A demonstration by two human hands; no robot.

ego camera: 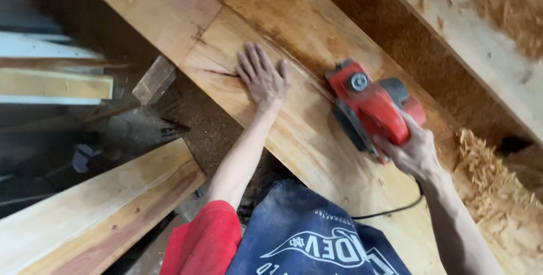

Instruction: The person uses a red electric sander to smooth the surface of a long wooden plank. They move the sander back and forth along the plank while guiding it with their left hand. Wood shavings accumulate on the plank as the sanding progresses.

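Wide plank (305, 133): bare wood, pale yellow, smooth and matt, one dark crack.
Electric planer (370, 108): glossy red plastic body, black plastic parts, grey metal knob.
Shavings (492, 179): curled, coarse wood.
Second plank (102, 207): raw matt wood.
Apron (311, 235): worn blue cloth.

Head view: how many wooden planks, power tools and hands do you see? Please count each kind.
Long wooden planks: 3 (the wide plank under the hands, one at upper right, one at lower left)
Red electric hand planer: 1
Bare hands: 2 (left hand flat on the wide plank, right hand gripping the planer)
Total: 6
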